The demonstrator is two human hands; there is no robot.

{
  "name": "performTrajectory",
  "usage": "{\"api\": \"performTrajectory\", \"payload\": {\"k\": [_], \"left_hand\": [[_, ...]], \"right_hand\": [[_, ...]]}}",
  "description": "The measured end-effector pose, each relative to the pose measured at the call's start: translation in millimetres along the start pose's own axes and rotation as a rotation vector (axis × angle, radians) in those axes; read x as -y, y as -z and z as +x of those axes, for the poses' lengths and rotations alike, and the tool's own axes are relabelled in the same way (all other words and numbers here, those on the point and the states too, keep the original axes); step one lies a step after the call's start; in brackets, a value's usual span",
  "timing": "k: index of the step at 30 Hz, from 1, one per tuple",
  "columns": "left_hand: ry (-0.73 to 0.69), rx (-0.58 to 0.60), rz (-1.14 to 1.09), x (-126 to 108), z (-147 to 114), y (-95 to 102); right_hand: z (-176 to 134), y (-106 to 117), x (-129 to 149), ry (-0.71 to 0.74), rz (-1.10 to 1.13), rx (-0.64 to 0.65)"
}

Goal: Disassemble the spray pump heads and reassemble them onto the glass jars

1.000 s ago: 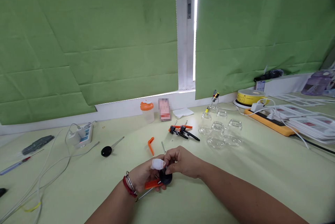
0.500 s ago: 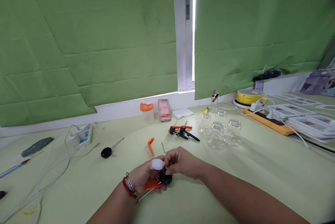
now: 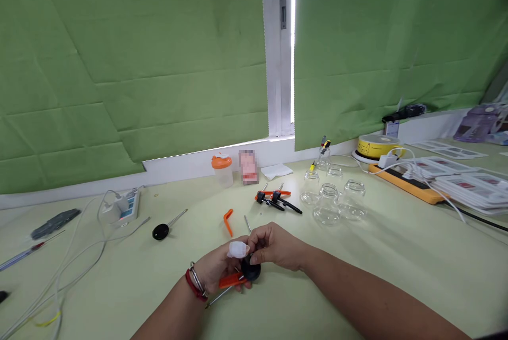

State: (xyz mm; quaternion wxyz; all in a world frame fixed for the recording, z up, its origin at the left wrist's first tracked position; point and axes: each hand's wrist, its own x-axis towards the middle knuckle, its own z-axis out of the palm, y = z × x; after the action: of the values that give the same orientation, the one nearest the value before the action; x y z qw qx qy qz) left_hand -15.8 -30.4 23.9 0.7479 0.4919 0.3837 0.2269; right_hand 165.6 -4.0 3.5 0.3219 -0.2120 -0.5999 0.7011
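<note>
My left hand (image 3: 214,266), with a white wrapping (image 3: 238,249) on its thumb, is closed around a black round part (image 3: 251,271). An orange handle (image 3: 230,280) and a thin metal rod (image 3: 219,297) stick out leftward beneath that hand. The fingers of my right hand (image 3: 278,246) pinch at the top edge of the same black part; whether something small is between them is hidden. Just beyond the hands lie a bent orange piece (image 3: 227,222) and a short metal pin (image 3: 247,223).
Two black-and-orange assemblies (image 3: 278,200) lie ahead, beside several glass jars (image 3: 327,207). An orange-lidded cup (image 3: 223,171) stands near the wall. To the left are a black disc with a rod (image 3: 161,232), loose white cables (image 3: 103,239) and a power strip (image 3: 130,208). An orange power strip (image 3: 408,184) sits right.
The view has shifted very slightly. Both hands keep the same hold on the black round part.
</note>
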Motion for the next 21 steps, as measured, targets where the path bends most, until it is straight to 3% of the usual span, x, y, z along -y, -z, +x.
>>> {"api": "performTrajectory", "payload": {"k": [21], "left_hand": [[0.008, -0.001, -0.033, -1.3, -0.6, -1.3]], "right_hand": [[-0.3, 1.3, -1.1, 0.006, -0.029, -0.015]]}}
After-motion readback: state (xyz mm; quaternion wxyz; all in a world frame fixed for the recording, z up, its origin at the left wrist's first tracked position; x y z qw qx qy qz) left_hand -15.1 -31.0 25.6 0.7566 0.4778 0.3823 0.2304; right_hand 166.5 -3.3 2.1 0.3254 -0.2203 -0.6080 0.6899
